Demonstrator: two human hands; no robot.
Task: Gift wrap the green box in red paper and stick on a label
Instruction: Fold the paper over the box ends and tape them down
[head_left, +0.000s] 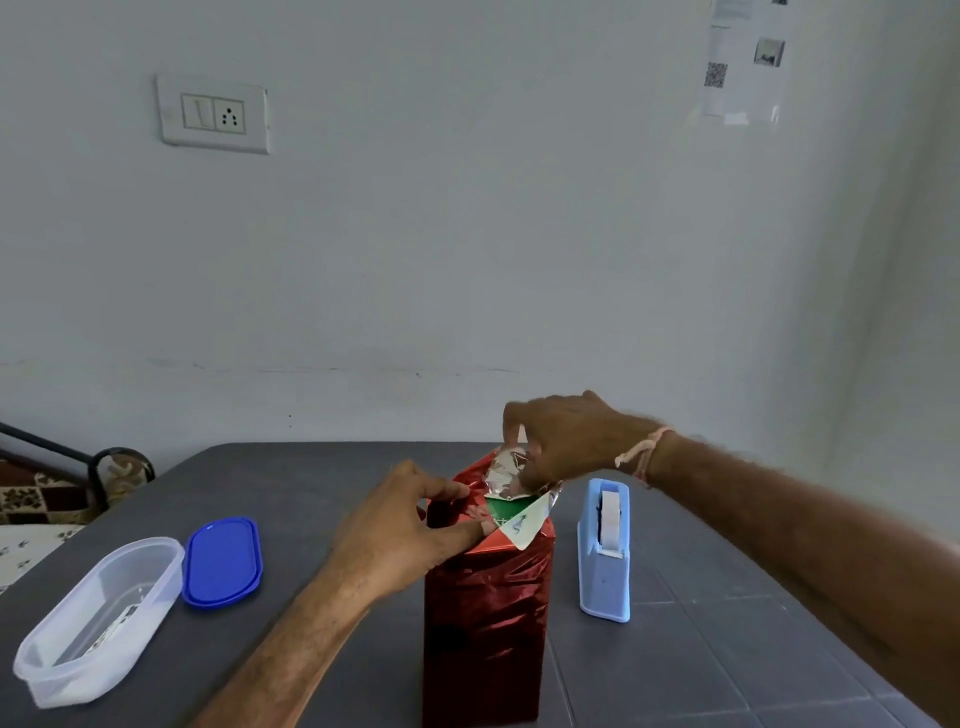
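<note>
The green box (503, 506) stands upright on the dark table, its sides covered in shiny red paper (485, 623). Only a small green triangle of the box shows at the open top. My left hand (400, 530) pinches the near-left red flap at the top edge between thumb and fingers. From the far side, my right hand (556, 436) reaches over the top and pinches the far flap, whose silver underside (503, 474) faces up. A white-backed flap corner (524, 525) hangs over the right top edge.
A light blue tape dispenser (605, 551) stands just right of the box. On the left lie a clear plastic container (98, 618) with small items inside and its blue lid (222, 561). A grey wall rises behind the table (727, 649).
</note>
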